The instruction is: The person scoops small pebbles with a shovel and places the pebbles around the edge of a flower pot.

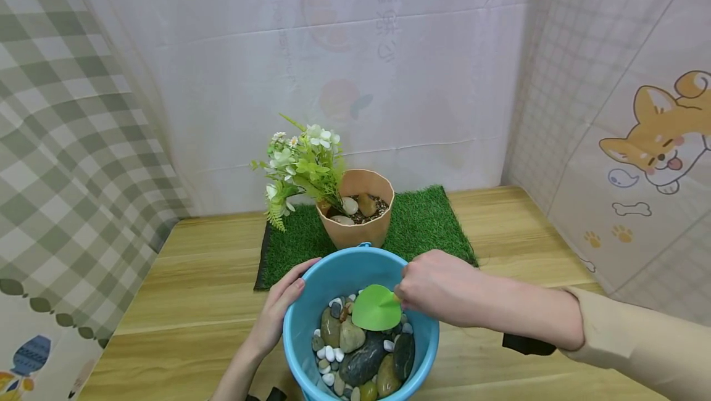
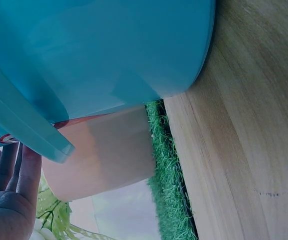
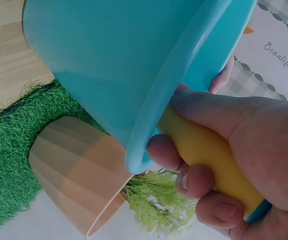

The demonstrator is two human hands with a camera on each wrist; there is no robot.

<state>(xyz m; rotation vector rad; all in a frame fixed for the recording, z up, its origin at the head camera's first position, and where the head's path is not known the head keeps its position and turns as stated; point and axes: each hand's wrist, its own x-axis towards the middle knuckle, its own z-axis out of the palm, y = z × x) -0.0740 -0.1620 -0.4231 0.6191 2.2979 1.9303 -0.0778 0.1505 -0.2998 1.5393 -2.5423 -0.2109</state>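
Note:
A blue bucket (image 1: 295,333) holds wet pebbles (image 1: 363,358) of several sizes and colours. My right hand (image 1: 439,287) grips the yellow handle of a toy shovel (image 3: 204,150), whose end is blue. The shovel's green blade (image 1: 376,308) is inside the bucket, over the stones; whether it touches them I cannot tell. With straight fingers, my left hand (image 1: 280,305) rests against the bucket's outer left side, just under the rim, as the left wrist view (image 2: 8,200) also shows. Part of the stones is hidden beneath the blade.
Behind the bucket, a peach flower pot (image 1: 355,234) stands on a green turf mat (image 1: 428,222). It holds dark soil, a few stones and white flowers (image 1: 305,166) leaning left. Wooden tabletop (image 1: 200,284) lies around. Printed cloths hang at the back and sides.

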